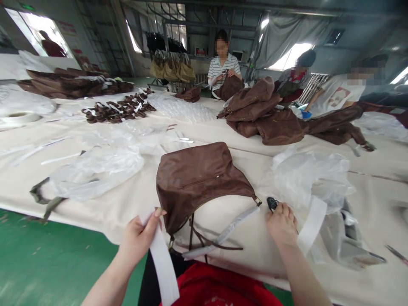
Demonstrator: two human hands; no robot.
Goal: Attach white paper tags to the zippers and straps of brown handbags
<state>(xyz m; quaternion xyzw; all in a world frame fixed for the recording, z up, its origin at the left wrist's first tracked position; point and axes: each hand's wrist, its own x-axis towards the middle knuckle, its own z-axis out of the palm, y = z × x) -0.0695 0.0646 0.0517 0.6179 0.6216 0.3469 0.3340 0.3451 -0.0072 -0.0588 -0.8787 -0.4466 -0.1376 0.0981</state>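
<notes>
A brown handbag (194,178) lies on the cream-covered table in front of me. Pinched between thumb and fingers, a white strip (164,265) hangs down from my left hand (145,231), which is beside the bag's lower left corner. My right hand (282,221) rests on the table to the right of the bag, its fingers curled on a small black object (272,204) with pale round markings, mostly covered. Clear wrapping covers the bag's strap (229,231). Thin brown cords (219,245) trail from the bag's lower edge.
Crumpled clear plastic (312,174) and another white strip (312,223) lie right of my hand; scissors (397,253) are at the far right. Brown bags (267,114) are heaped behind, with rolled brown straps (117,106) at back left. Several people stand beyond the table.
</notes>
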